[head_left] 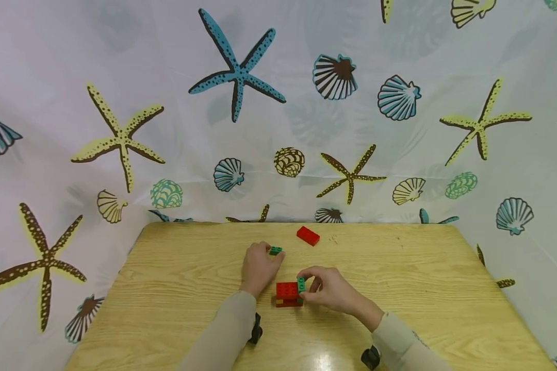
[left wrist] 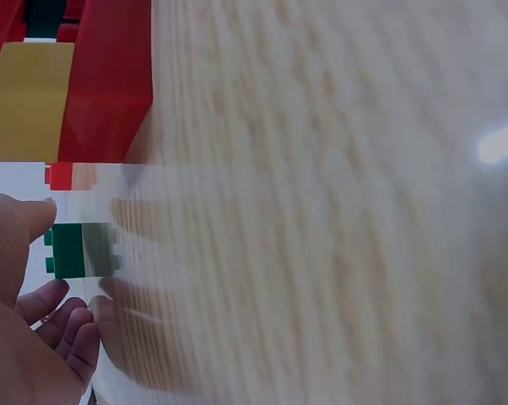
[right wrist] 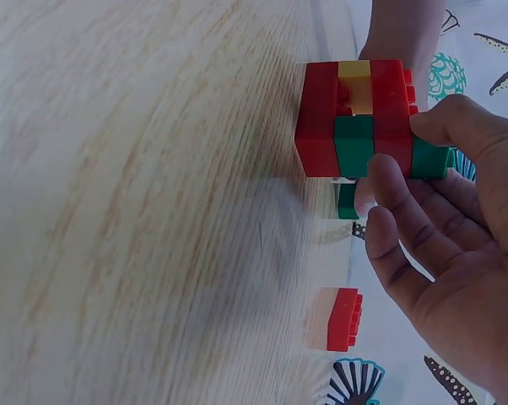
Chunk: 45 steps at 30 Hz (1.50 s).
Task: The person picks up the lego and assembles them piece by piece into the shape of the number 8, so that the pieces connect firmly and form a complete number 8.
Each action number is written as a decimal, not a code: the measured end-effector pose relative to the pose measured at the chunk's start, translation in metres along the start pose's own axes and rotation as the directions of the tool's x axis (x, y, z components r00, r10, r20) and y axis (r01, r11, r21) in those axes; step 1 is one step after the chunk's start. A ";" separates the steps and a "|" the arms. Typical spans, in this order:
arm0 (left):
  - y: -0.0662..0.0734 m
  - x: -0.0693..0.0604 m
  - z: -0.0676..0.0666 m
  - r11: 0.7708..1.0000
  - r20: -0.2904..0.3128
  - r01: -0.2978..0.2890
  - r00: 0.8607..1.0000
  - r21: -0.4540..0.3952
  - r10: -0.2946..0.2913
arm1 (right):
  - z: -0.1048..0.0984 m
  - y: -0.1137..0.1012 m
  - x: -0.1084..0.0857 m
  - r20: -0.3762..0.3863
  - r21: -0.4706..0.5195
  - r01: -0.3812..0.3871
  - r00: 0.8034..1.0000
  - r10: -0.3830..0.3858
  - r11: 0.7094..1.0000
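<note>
A small block-like stack of glossy red, yellow and green plastic bricks (head_left: 286,290) stands upright on the table in front of the person, between the two forearms. Its base is a red brick (right wrist: 317,118); on that sit a yellow brick (right wrist: 355,84) at the left end and a green brick (right wrist: 353,148) at the right end, with a gap between them. A second red brick (right wrist: 391,93) bridges them, its studs facing up. Across the right end of this top lies a narrow green two-stud brick (head_left: 301,284), which the right hand (head_left: 331,290) pinches between thumb and fingers.

Beyond the stack, a loose green brick (head_left: 276,251) rests on the table between the thumb and fingers of the left hand (head_left: 260,265); they are parted around it, and the left wrist view shows slight gaps at its sides. Farther back, a loose red brick (head_left: 308,235) lies at an angle, studs up.

The tabletop (head_left: 427,288) is pale yellowish wood with visible grain, glossy enough to mirror the bricks and catch a bright glare near the front edge. Behind and beside it hangs a whitish curtain (head_left: 167,31) printed with starfish and seashells.

Counted in all: three red bricks, three green, one yellow; two hands, two beige sleeves (head_left: 227,319).
</note>
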<state>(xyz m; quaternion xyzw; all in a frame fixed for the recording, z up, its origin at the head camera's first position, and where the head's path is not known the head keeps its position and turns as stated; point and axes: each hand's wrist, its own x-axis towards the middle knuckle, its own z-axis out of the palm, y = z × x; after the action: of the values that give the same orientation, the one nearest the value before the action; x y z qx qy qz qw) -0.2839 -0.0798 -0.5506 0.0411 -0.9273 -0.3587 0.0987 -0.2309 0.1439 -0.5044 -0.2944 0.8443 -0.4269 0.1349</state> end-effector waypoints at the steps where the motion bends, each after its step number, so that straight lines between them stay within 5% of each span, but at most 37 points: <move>1: 0.000 0.001 0.001 1.000 -0.006 -0.003 1.000 -0.002 0.003 | 0.000 0.000 0.000 0.001 0.000 -0.003 1.000 0.003 1.000; 8: 0.002 0.002 0.004 1.000 -0.038 -0.011 0.999 0.019 0.012 | 0.001 0.000 -0.001 -0.003 0.007 0.008 1.000 -0.008 1.000; 24: -0.009 0.007 0.000 0.999 0.045 -0.048 0.998 0.018 0.047 | 0.001 0.000 0.000 0.009 0.010 -0.003 1.000 0.003 1.000; 40: -0.008 -0.002 -0.027 0.979 0.110 -0.174 0.977 -0.103 0.185 | 0.001 0.000 -0.001 -0.001 0.014 -0.011 1.000 0.011 1.000; 45: -0.005 -0.009 -0.037 0.974 0.142 -0.173 0.971 -0.146 0.194 | 0.001 0.001 0.000 0.000 0.022 -0.006 1.000 0.006 1.000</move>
<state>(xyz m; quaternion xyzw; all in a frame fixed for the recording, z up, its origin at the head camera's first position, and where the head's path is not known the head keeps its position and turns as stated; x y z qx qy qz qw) -0.2667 -0.1066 -0.5286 -0.0797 -0.9061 -0.4109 0.0617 -0.2307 0.1438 -0.5058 -0.2905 0.8404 -0.4358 0.1391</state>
